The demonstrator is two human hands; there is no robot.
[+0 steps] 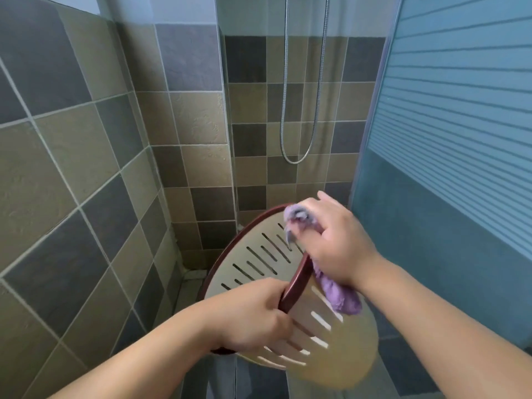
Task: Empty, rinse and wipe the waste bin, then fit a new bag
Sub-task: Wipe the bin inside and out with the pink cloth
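Your left hand (253, 315) grips the waste bin's (339, 347) red rim; your right hand (336, 240) squeezes a purple cloth (342, 298) against that rim.

- Wall tiles (86, 156) in mixed tan, olive and grey squares with pale grout.
- A metal shower hose (296, 159) hangs in a loop in the corner.
- A frosted, blue-tinted glass panel (460, 125) with horizontal stripes stands at right.
- Soft, even light.

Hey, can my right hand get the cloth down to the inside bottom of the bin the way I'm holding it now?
Probably yes. The left hand grips the dark red rim and holds the bin tipped, its mouth open. The right hand holds the purple cloth at the rim; nothing blocks the opening.
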